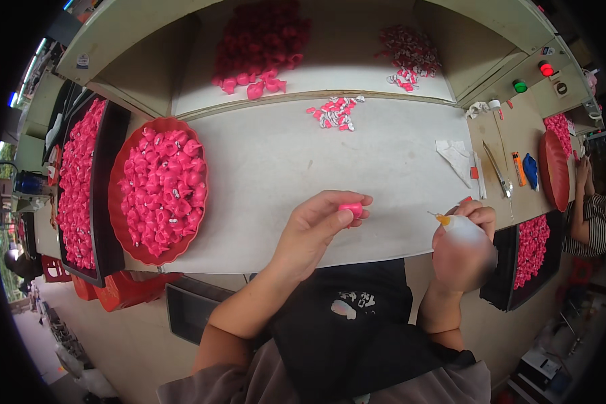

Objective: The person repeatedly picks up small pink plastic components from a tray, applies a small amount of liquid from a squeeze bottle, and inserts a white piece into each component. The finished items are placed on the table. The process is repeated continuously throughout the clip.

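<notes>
the left hand (313, 229) is raised over the near edge of the white table (283, 168), fingers curled in, with a small pink piece (351, 209) pinched between the thumb and the fingertips. the piece sits at the very tips of the fingers, on the side facing the other hand.

the right hand (461, 246) is closed around a small white squeeze bottle (459, 227), whose orange nozzle (440, 218) points left toward the pink piece. the nozzle tip and the piece are near each other but apart, with bare table showing between them. part of this hand is blurred, so the grip of the lower fingers cannot be told.

to the left of the left hand, a round red tray (124, 222) lies on the table, heaped with the same pink pieces, and beyond it a long black tray (111, 188) holds more. further back on the table is a small scatter of pink and white pieces (335, 112), and on the shelf behind are a dark red pile (262, 37) and a mixed pink and white pile (411, 54).

to the right, a side bench carries a folded white cloth (454, 156), a pair of tweezers (497, 168), an orange lighter (518, 168) and another red tray (553, 172). another person's hand (581, 172) rests near that tray.
</notes>
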Motion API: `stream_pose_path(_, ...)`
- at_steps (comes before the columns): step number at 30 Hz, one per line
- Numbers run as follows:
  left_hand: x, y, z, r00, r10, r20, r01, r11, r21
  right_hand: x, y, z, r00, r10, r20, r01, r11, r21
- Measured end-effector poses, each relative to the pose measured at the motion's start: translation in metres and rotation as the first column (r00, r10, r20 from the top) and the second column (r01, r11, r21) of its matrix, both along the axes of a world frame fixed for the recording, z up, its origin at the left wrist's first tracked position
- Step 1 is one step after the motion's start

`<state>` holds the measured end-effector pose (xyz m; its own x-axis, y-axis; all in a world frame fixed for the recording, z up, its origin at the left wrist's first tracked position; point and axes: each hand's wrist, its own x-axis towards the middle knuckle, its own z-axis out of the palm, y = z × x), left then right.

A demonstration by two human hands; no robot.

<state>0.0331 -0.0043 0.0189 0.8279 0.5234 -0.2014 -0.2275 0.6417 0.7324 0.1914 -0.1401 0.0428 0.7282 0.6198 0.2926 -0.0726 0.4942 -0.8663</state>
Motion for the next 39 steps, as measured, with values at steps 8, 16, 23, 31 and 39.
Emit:
stream_pose_path(8,-0.006,-0.018,-0.007,0.997,0.068,-0.048,-0.056,0.974,0.220,-0.004,0.004,0.000,0.857,-0.070,0.511,0.022,0.995,0.099)
stream_pose_path(16,-0.011,-0.015,-0.003,0.997,0.064,-0.042,-0.044,0.929,0.366,-0.019,0.007,-0.001,0.739,0.002,0.674,-0.036,0.999,0.037)
stream_pose_path(23,-0.011,-0.015,-0.005,0.998,0.052,-0.021,-0.041,0.934,0.355,-0.023,0.010,-0.001,0.703,-0.008,0.711,-0.010,1.000,0.021)
stream_pose_path(31,-0.012,-0.015,-0.004,0.998,0.054,-0.040,-0.031,0.901,0.433,-0.022,0.006,0.000,0.652,0.011,0.758,0.028,0.999,-0.039)
stream_pose_path(39,-0.011,-0.018,-0.006,0.992,0.107,-0.073,-0.043,0.803,0.594,-0.025,0.003,0.007,0.643,0.048,0.764,0.033,0.995,-0.091)
